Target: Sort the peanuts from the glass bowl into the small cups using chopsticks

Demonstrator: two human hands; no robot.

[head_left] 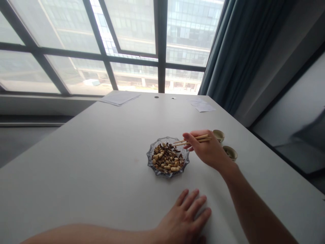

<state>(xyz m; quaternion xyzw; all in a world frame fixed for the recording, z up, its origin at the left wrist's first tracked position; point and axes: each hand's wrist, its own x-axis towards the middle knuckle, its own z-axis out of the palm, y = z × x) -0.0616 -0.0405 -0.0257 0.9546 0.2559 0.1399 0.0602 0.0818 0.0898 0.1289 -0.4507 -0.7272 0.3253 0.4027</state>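
Note:
My right hand (203,145) grips a pair of wooden chopsticks (194,139), their tips over the right side of a scalloped glass bowl (186,159). Peanuts in shells (166,166) and darker, elongated pieces that look like seeds (169,152) fill the bowl. Whether the tips touch any piece is too small to tell. Flat on the table, in front of the bowl, rests my left hand (185,217) with its fingers stretched out and nothing in it. Just beyond my right hand stand two small cups, a farther cup (219,135) and a nearer cup (233,154), each partly hidden.
The white table (101,162) reaches toward a large window (134,30). Papers lie at its far left (120,98) and loose sheets (201,104) at its far right. A round table fitting (156,97) is between them. A dark blue curtain (236,51) hangs at right.

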